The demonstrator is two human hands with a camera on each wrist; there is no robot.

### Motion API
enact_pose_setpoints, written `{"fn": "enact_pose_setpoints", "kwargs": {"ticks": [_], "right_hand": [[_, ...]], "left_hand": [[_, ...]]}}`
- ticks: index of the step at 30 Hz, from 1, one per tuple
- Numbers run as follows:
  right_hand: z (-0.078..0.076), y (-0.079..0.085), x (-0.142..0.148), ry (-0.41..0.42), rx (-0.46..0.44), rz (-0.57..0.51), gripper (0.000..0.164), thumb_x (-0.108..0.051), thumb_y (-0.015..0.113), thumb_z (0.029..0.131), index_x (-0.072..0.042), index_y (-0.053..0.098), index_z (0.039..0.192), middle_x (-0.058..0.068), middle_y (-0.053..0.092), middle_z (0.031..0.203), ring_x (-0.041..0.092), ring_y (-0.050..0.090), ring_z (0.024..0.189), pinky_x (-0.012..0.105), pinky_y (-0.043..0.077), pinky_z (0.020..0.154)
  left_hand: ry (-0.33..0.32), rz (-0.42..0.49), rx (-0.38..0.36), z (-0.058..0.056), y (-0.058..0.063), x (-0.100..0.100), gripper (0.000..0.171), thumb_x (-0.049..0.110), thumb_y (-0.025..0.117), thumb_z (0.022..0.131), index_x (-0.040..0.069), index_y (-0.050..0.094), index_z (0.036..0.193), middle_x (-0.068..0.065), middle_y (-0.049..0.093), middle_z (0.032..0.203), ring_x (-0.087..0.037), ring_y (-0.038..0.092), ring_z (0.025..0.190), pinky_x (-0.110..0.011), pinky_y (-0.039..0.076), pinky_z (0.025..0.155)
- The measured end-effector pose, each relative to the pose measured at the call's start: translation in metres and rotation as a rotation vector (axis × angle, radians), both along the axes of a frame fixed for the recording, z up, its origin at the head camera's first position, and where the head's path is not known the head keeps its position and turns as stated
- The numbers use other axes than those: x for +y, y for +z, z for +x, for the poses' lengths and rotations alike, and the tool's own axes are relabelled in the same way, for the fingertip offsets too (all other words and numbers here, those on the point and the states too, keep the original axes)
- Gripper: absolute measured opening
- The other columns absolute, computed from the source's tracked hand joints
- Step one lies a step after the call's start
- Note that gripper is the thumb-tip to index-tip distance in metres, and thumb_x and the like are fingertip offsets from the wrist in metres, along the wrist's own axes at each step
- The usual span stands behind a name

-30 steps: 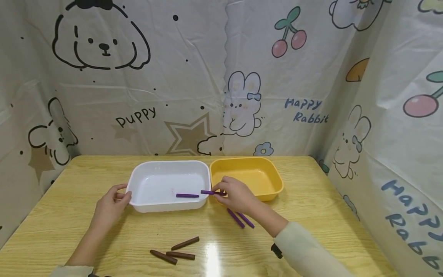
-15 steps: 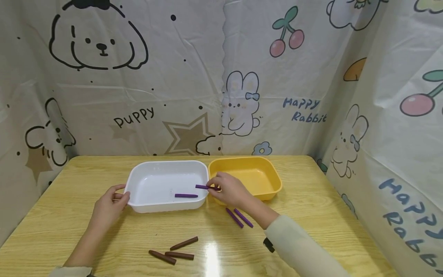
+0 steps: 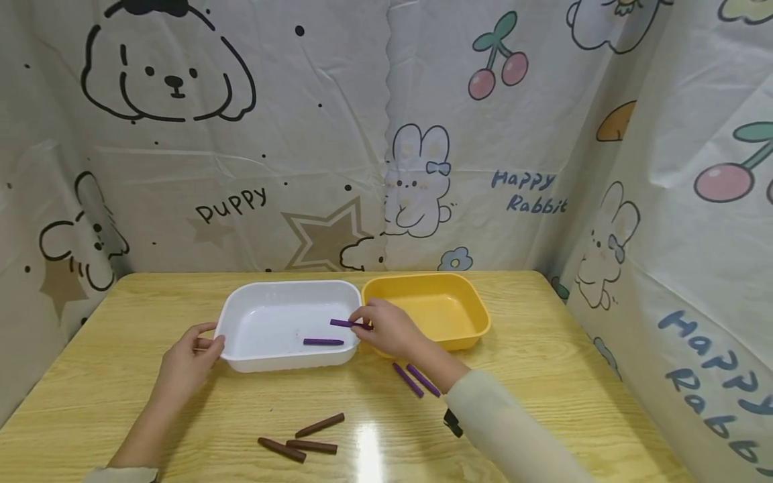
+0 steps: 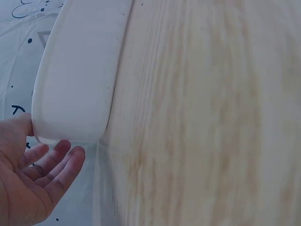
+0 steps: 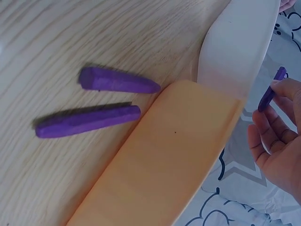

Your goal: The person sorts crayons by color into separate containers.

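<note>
My right hand [image 3: 389,329] pinches a purple crayon [image 3: 340,323] between thumb and fingertips, over the right end of a white plastic tray [image 3: 284,363]. The right wrist view shows the same crayon [image 5: 273,89] slanting out of the grip. A second purple crayon [image 3: 323,342] lies flat inside the tray. At the tray's left end, my left hand [image 3: 188,362] holds the rim, its thumb on the edge and the fingers bent beside the end wall [image 4: 70,127]. Two more purple crayons [image 3: 408,380] lie on the table below the right forearm.
A yellow tray [image 3: 443,305] with nothing in it stands against the white one's right end. Several brown crayons, among them a slanted one [image 3: 320,424], lie near the table's front. A patterned cloth [image 3: 326,134] hangs behind the wooden table [image 3: 531,402] and along both sides.
My right hand has moved left and slightly away from me, carrying the pinched purple crayon from the white tray's right rim to over its inside. The left hand stays at the tray's left end.
</note>
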State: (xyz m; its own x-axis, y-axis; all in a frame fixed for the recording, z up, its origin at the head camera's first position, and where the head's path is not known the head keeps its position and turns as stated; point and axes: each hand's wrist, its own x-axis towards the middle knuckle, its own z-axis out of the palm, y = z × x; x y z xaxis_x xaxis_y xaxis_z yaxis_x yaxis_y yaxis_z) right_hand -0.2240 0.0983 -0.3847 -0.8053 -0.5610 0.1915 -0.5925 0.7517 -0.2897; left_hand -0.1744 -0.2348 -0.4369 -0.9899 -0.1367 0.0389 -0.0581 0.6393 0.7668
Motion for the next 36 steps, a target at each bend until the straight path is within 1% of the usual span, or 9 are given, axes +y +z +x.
{"fn": "enact_pose_setpoints", "kwargs": {"ticks": [5, 11, 16, 22, 24, 29, 33, 36], "right_hand": [[-0.005, -0.004, -0.003, 0.031, 0.029, -0.011, 0.015, -0.023, 0.065, 0.088, -0.014, 0.071, 0.098, 0.001, 0.059, 0.083, 0.01, 0.052, 0.073, 0.021, 0.042, 0.064], [-0.007, -0.009, -0.009, 0.054, 0.027, -0.014, 0.015, -0.022, 0.066, 0.087, -0.013, 0.071, 0.097, 0.002, 0.058, 0.082, 0.01, 0.051, 0.072, 0.02, 0.042, 0.064], [-0.008, -0.008, -0.014, 0.035, 0.006, 0.005, 0.016, -0.023, 0.065, 0.088, -0.013, 0.071, 0.099, 0.001, 0.059, 0.084, 0.01, 0.052, 0.074, 0.019, 0.043, 0.065], [-0.011, -0.008, -0.02, 0.006, -0.022, 0.026, 0.018, -0.023, 0.065, 0.088, -0.014, 0.071, 0.102, 0.001, 0.059, 0.087, 0.01, 0.053, 0.076, 0.019, 0.045, 0.067], [-0.013, -0.009, -0.022, 0.001, -0.02, 0.042, 0.018, -0.024, 0.065, 0.088, -0.015, 0.071, 0.103, 0.001, 0.059, 0.088, 0.01, 0.053, 0.076, 0.02, 0.045, 0.068], [-0.017, -0.012, -0.028, 0.017, 0.025, 0.088, 0.018, -0.025, 0.064, 0.088, -0.016, 0.072, 0.102, 0.0, 0.059, 0.087, 0.009, 0.051, 0.072, 0.019, 0.043, 0.065], [-0.019, -0.013, -0.035, 0.026, 0.039, 0.132, 0.018, -0.027, 0.064, 0.089, -0.017, 0.072, 0.101, -0.001, 0.059, 0.085, 0.008, 0.048, 0.07, 0.018, 0.04, 0.063], [-0.019, -0.015, -0.041, 0.029, 0.05, 0.174, 0.018, -0.028, 0.063, 0.089, -0.019, 0.072, 0.102, -0.003, 0.06, 0.084, 0.007, 0.048, 0.069, 0.018, 0.039, 0.062]], "left_hand": [[0.0, -0.001, 0.003, -0.001, -0.001, 0.0, 0.053, 0.035, 0.048, 0.096, -0.002, 0.042, 0.134, -0.024, 0.062, 0.105, -0.009, 0.061, 0.076, -0.02, 0.048, 0.057], [-0.002, 0.002, -0.009, 0.0, 0.0, 0.001, 0.054, 0.035, 0.048, 0.096, -0.003, 0.042, 0.134, -0.025, 0.062, 0.106, -0.011, 0.062, 0.077, -0.02, 0.048, 0.057], [0.004, -0.006, -0.015, -0.001, 0.0, 0.001, 0.053, 0.035, 0.048, 0.096, -0.002, 0.042, 0.134, -0.025, 0.062, 0.106, -0.01, 0.062, 0.077, -0.02, 0.048, 0.057], [0.007, -0.008, -0.018, 0.0, 0.001, 0.002, 0.053, 0.035, 0.047, 0.097, -0.002, 0.041, 0.134, -0.025, 0.062, 0.107, -0.011, 0.062, 0.077, -0.02, 0.048, 0.057], [0.005, -0.006, -0.02, 0.001, 0.002, 0.002, 0.054, 0.036, 0.047, 0.097, -0.002, 0.041, 0.135, -0.025, 0.061, 0.107, -0.012, 0.062, 0.077, -0.021, 0.048, 0.057], [0.006, -0.007, -0.021, 0.001, 0.002, 0.002, 0.054, 0.037, 0.046, 0.097, -0.002, 0.041, 0.135, -0.025, 0.061, 0.107, -0.013, 0.063, 0.078, -0.02, 0.048, 0.058], [0.007, -0.008, -0.014, 0.001, 0.001, 0.002, 0.054, 0.036, 0.046, 0.097, -0.002, 0.042, 0.134, -0.025, 0.062, 0.106, -0.012, 0.062, 0.077, -0.02, 0.048, 0.057], [0.008, -0.007, -0.011, 0.001, 0.001, 0.002, 0.053, 0.035, 0.047, 0.097, -0.002, 0.042, 0.134, -0.025, 0.061, 0.106, -0.011, 0.062, 0.076, -0.02, 0.048, 0.057]]}}
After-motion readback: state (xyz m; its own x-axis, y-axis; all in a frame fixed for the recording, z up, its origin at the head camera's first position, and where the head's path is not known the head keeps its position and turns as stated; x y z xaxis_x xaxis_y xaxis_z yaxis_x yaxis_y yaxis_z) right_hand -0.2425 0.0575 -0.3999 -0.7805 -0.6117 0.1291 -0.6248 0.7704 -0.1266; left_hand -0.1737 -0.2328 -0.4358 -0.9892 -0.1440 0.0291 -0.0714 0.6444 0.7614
